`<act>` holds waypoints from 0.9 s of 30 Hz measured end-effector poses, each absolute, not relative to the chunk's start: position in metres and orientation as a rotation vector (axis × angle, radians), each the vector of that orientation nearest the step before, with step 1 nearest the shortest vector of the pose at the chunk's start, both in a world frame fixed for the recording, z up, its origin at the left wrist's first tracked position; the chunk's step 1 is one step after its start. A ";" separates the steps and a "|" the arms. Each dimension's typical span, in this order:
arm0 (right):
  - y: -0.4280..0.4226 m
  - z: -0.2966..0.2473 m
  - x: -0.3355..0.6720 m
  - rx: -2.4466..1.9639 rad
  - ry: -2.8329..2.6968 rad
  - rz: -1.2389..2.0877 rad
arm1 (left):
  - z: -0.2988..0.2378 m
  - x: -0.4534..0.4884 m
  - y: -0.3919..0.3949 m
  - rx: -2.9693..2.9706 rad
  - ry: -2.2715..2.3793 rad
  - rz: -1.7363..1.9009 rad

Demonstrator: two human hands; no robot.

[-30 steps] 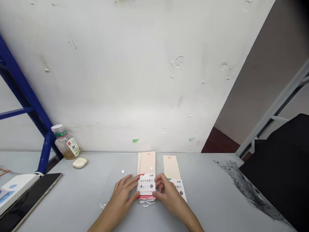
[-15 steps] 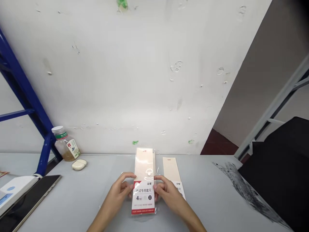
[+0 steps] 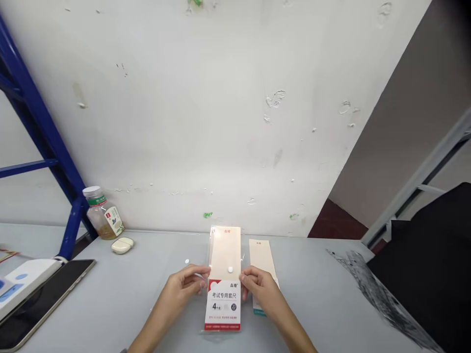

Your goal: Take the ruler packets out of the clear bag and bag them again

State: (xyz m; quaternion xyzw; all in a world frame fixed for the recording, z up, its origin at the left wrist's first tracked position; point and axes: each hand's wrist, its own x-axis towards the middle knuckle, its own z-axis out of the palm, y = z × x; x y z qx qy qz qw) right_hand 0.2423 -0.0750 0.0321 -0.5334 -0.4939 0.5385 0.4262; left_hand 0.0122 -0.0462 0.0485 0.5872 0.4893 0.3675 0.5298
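A ruler set packet [image 3: 222, 304] stands before me, cream above and white with a red bottom band below, in a clear plastic sleeve. My left hand [image 3: 184, 288] pinches its left edge between thumb and fingers. At the right edge, my right hand [image 3: 262, 288] grips it with thumb and index finger. A small white round spot shows on the cream part. Partly behind my right hand lies a second packet [image 3: 262, 254], cream with a green bottom band.
At the back left are a jar [image 3: 105, 218] with a white lid and a cream oval case [image 3: 122, 245]. A phone [image 3: 44, 299] lies by a white box [image 3: 25, 284] at left. Black fabric [image 3: 427, 264] is at right, a white wall [image 3: 221, 122] behind.
Both hands have shifted slightly right with the ruler set packet. The pale strip at its right edge no longer shows, and the second packet's green band has come into view.
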 end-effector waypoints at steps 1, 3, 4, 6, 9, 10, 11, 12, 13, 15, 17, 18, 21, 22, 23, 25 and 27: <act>-0.075 0.033 0.243 -1.342 -1.214 1.317 | 0.050 0.011 -0.046 1.406 1.184 0.889; -0.075 0.034 0.243 -1.338 -1.172 1.273 | 0.052 0.010 -0.046 1.411 1.202 0.891; -0.075 0.034 0.243 -1.324 -1.160 1.275 | 0.053 0.009 -0.046 1.414 1.198 0.880; -0.075 0.033 0.243 -1.282 -1.170 1.310 | 0.053 0.008 -0.046 1.423 1.167 0.849; -0.075 0.029 0.240 -1.245 -1.224 1.334 | 0.051 0.009 -0.046 1.448 1.096 0.841; -0.075 0.028 0.239 -1.244 -1.239 1.325 | 0.049 0.010 -0.046 1.460 1.086 0.849; -0.075 0.027 0.238 -1.246 -1.251 1.317 | 0.048 0.010 -0.046 1.474 1.092 0.857; -0.075 0.026 0.238 -1.250 -1.260 1.313 | 0.047 0.010 -0.046 1.491 1.109 0.864; -0.075 0.025 0.240 -1.257 -1.263 1.308 | 0.046 0.009 -0.045 1.507 1.137 0.878; -0.073 0.024 0.248 -1.287 -1.254 1.291 | 0.046 0.004 -0.043 1.534 1.212 0.922; -0.070 0.023 0.265 -1.351 -1.221 1.254 | 0.047 -0.005 -0.039 1.553 1.291 0.980; -0.069 0.022 0.275 -1.395 -1.199 1.225 | 0.048 -0.012 -0.037 1.561 1.332 1.006; -0.066 0.017 0.308 -1.509 -1.198 1.147 | 0.050 -0.035 -0.028 1.587 1.427 1.026; -0.066 0.014 0.317 -1.554 -1.207 1.111 | 0.049 -0.042 -0.026 1.598 1.445 1.013; -0.066 0.011 0.324 -1.606 -1.216 1.073 | 0.048 -0.049 -0.023 1.613 1.464 0.991; -0.067 0.006 0.333 -1.700 -1.235 1.008 | 0.044 -0.061 -0.019 1.653 1.509 0.923; -0.069 0.002 0.335 -1.771 -1.267 0.957 | 0.039 -0.068 -0.016 1.716 1.576 0.888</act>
